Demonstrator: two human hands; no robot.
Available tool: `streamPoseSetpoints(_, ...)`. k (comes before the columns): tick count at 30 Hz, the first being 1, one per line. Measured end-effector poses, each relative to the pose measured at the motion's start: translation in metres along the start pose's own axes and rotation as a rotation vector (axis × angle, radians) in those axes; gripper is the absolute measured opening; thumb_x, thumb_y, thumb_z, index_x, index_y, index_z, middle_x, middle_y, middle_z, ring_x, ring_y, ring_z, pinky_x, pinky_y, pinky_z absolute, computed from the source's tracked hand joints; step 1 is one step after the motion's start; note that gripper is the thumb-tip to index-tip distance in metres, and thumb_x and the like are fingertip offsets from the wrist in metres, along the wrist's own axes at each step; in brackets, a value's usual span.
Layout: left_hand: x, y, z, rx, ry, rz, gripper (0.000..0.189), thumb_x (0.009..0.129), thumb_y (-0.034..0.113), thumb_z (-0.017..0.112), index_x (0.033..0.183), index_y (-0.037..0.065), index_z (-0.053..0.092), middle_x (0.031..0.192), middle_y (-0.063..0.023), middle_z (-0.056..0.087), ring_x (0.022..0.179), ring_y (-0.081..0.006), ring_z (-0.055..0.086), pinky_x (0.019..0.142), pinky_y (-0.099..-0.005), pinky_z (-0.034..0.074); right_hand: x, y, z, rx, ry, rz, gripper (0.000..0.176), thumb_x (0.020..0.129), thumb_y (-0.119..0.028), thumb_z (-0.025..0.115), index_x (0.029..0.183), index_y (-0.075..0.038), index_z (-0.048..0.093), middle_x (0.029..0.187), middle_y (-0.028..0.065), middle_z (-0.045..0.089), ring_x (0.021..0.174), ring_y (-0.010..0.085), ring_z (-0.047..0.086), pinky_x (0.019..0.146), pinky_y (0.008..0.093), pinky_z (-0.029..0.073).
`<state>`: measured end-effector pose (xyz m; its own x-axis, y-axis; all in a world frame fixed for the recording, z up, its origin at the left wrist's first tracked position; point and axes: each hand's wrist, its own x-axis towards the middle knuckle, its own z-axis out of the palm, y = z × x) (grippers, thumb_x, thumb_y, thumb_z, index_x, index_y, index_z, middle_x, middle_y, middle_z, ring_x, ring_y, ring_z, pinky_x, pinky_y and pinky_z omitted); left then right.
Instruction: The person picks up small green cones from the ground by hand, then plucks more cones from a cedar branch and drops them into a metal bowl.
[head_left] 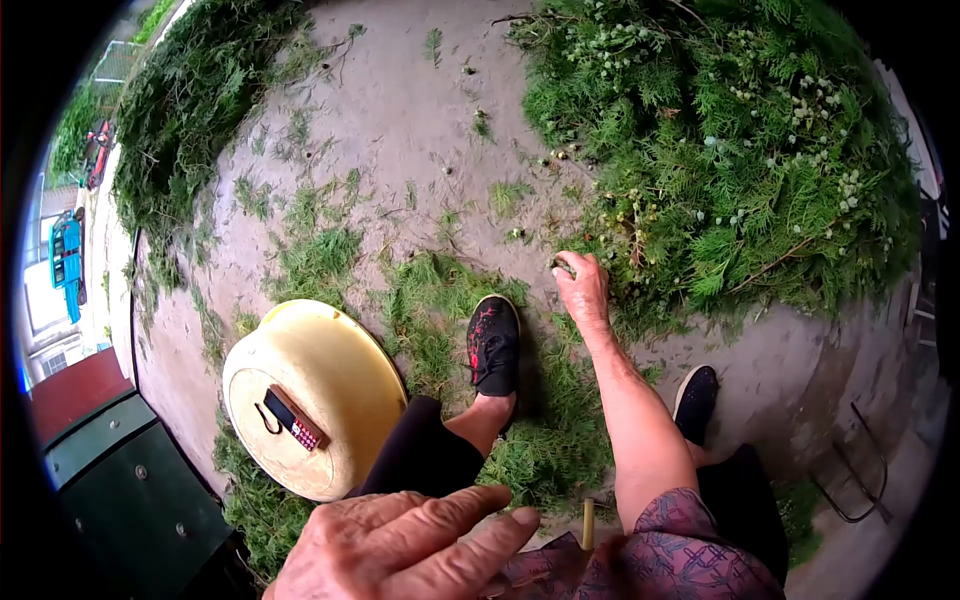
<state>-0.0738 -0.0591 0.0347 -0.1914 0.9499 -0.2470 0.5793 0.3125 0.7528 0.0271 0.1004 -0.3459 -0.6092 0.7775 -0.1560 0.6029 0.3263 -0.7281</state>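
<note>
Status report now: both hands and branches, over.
Left hand open, near camera. Right hand curled beside branches, hold unclear. Phone on upturned basin, to left.

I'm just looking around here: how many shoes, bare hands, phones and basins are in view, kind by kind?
Shoes: 2
Bare hands (left hand, right hand): 2
Phone: 1
Upturned basin: 1
Total: 6

No text, label, brand, number or sign can be read.
</note>
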Motion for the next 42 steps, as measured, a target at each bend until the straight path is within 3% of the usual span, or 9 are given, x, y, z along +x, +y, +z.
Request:
streamPoseSetpoints(5,0.014,-0.053,-0.011,-0.312,0.150,-0.194,0.032,0.078,0.022,0.064,0.094,-0.006,0.062,0.078,-0.0161,0.066,0.069,-0.0226,0.065,0.065,-0.0298,0.051,0.010,0.010,0.030,-0.352,-0.132,-0.069,0.025,0.072,-0.010,0.064,0.097,-0.009,0.061,0.088,0.0175,0.054,0.075,0.0347,0.058,0.065,0.0412,0.048)
streamPoseSetpoints(9,0.026,-0.160,0.064,-1.341,0.374,-0.643,0.030,0.085,0.018,0.059,0.107,-0.003,0.056,0.088,-0.0121,0.064,0.074,-0.0181,0.060,0.071,-0.0298,0.049,0.013,0.000,0.023,-0.351,-0.107,-0.097,0.018,0.078,-0.018,0.060,0.089,-0.003,0.061,0.083,0.0145,0.057,0.071,0.0271,0.060,0.060,0.0354,0.050)
streamPoseSetpoints(15,0.036,-0.241,0.175,-1.976,0.530,-0.804,0.046,0.081,0.040,0.059,0.111,0.006,0.052,0.109,-0.0109,0.054,0.104,-0.0267,0.049,0.091,-0.0457,0.040,-0.035,-0.082,0.015,0.822,-0.234,0.423,0.021,0.076,-0.007,0.060,0.096,-0.001,0.060,0.084,0.0092,0.059,0.072,0.0193,0.059,0.061,0.0276,0.046)
streamPoseSetpoints(19,0.039,-0.250,0.188,-2.253,0.480,-0.612,0.056,0.081,0.051,0.055,0.114,0.006,0.049,0.108,-0.0122,0.053,0.101,-0.0259,0.051,0.091,-0.0421,0.040,-0.078,-0.126,0.040,0.556,-0.107,-0.207,0.022,0.071,-0.006,0.062,0.093,-0.002,0.059,0.094,0.0119,0.056,0.085,0.0233,0.057,0.074,0.0310,0.046)
streamPoseSetpoints(22,0.036,-0.248,0.182,-2.343,0.467,-0.500,0.049,0.082,0.047,0.056,0.107,0.005,0.052,0.103,-0.0100,0.055,0.099,-0.0237,0.052,0.089,-0.0367,0.042,-0.088,-0.139,0.046,0.402,-0.087,-0.371,0.026,0.065,-0.007,0.060,0.091,-0.004,0.058,0.096,0.0122,0.053,0.093,0.0304,0.051,0.084,0.0401,0.041)
streamPoseSetpoints(25,0.034,-0.252,0.183,-3.004,0.271,-0.193,0.040,0.085,0.039,0.055,0.100,0.002,0.055,0.093,-0.0063,0.054,0.091,-0.0181,0.052,0.083,-0.0282,0.044,-0.083,-0.141,0.046,0.254,-0.048,-0.540,0.028,0.067,-0.013,0.060,0.093,-0.003,0.056,0.099,0.0131,0.051,0.100,0.0319,0.047,0.092,0.0472,0.036)
streamPoseSetpoints(30,0.029,-0.266,0.184,-2.406,0.598,-0.536,0.035,0.087,0.035,0.052,0.096,0.002,0.057,0.096,-0.0094,0.057,0.095,-0.0228,0.052,0.087,-0.0333,0.044,-0.079,-0.136,0.050,0.128,-0.133,-0.602,0.030,0.070,-0.015,0.063,0.095,0.000,0.057,0.101,0.0134,0.052,0.104,0.0323,0.047,0.097,0.0498,0.033)
streamPoseSetpoints(40,0.023,-0.274,0.212,-2.168,0.500,-0.209,0.033,0.092,0.029,0.038,0.114,0.005,0.047,0.107,-0.0052,0.050,0.102,-0.0149,0.047,0.088,-0.0279,0.039,-0.076,-0.150,0.073,0.525,-0.044,-0.455,0.026,0.072,-0.002,0.060,0.098,0.000,0.059,0.097,0.0144,0.058,0.094,0.0302,0.056,0.089,0.0416,0.043)
streamPoseSetpoints(42,0.027,-0.287,0.227,-2.491,0.664,-0.207,0.037,0.092,0.035,0.036,0.111,0.005,0.046,0.106,-0.0077,0.050,0.097,-0.0182,0.050,0.081,-0.0305,0.043,-0.073,-0.157,0.072,0.571,-0.100,-0.344,0.023,0.075,-0.002,0.059,0.097,0.000,0.059,0.097,0.0139,0.058,0.091,0.0296,0.057,0.087,0.0393,0.044)
